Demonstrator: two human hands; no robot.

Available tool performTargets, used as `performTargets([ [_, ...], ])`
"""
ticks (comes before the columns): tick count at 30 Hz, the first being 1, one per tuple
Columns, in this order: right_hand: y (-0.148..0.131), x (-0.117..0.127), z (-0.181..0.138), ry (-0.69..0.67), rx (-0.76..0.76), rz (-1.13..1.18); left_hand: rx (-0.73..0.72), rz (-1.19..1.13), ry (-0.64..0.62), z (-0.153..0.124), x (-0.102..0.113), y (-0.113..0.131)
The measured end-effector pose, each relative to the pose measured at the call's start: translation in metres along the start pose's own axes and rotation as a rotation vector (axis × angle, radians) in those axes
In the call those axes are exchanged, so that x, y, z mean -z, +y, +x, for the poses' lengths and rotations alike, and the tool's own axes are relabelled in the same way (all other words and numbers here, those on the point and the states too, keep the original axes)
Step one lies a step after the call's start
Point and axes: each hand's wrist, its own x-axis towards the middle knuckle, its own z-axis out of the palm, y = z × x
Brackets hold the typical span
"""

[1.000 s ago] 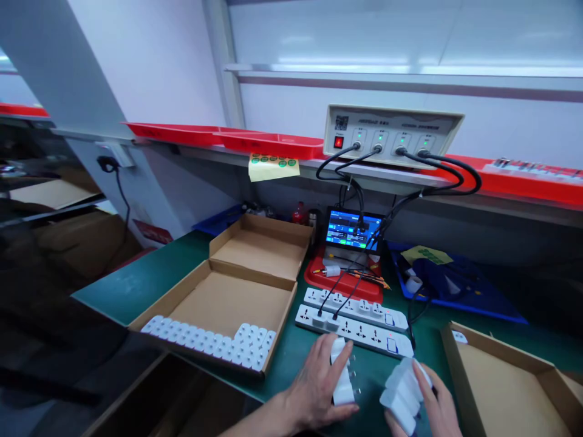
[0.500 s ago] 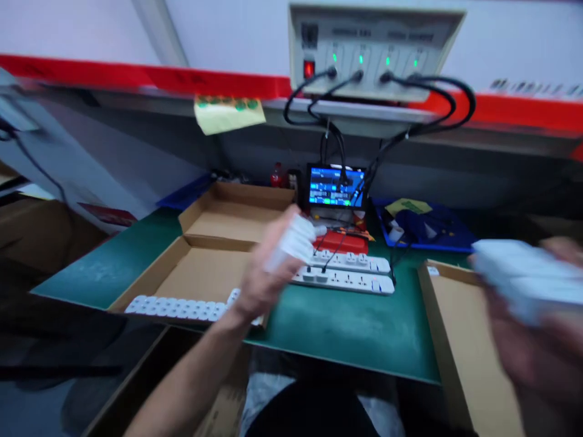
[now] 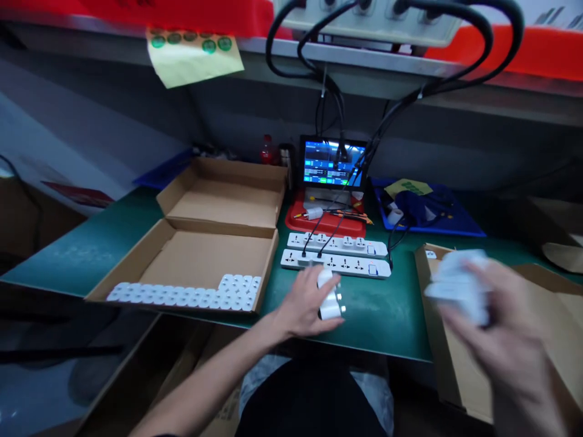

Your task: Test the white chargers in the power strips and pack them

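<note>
My left hand (image 3: 304, 301) is curled round a stack of white plug adapters (image 3: 328, 296) and rests on the green mat just in front of two white power strips (image 3: 336, 255). My right hand (image 3: 498, 331), blurred by motion, holds another bunch of white adapters (image 3: 456, 282) over the cardboard box (image 3: 439, 364) at the right. A flat open cardboard box (image 3: 206, 258) to the left of my left hand has rows of white adapters (image 3: 189, 295) along its near edge.
A small lit screen (image 3: 331, 163) stands behind a red tray (image 3: 328, 220), with black cables (image 3: 401, 103) running up to a tester box on the shelf. A blue tray (image 3: 430, 209) with odds and ends lies at the back right. A yellow sheet of green stickers (image 3: 191, 54) hangs from the shelf.
The camera has tilted down. My left hand rose with its adapters and has come back down onto the mat. My right hand has swung its adapters to the right, over the right box.
</note>
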Motion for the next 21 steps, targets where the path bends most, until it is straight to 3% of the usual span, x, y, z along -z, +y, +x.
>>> performTargets([
  [2,-0.021,-0.037,-0.004,-0.119,-0.010,0.128,0.090,0.018,-0.171,-0.009,-0.036,0.002],
  [4,-0.037,-0.076,-0.011,-0.234,-0.026,0.254,0.159,0.016,-0.259,-0.016,-0.058,0.002],
  [8,-0.057,-0.130,-0.026,-0.397,0.004,0.364,0.155,-0.055,-0.272,-0.025,-0.061,-0.004],
  [15,-0.072,-0.167,-0.024,-0.536,0.118,0.544,0.223,-0.231,-0.172,-0.034,-0.067,-0.020],
  [21,-0.049,-0.164,-0.038,-0.620,-0.220,0.787,0.166,-0.442,-0.056,-0.029,-0.045,-0.010],
])
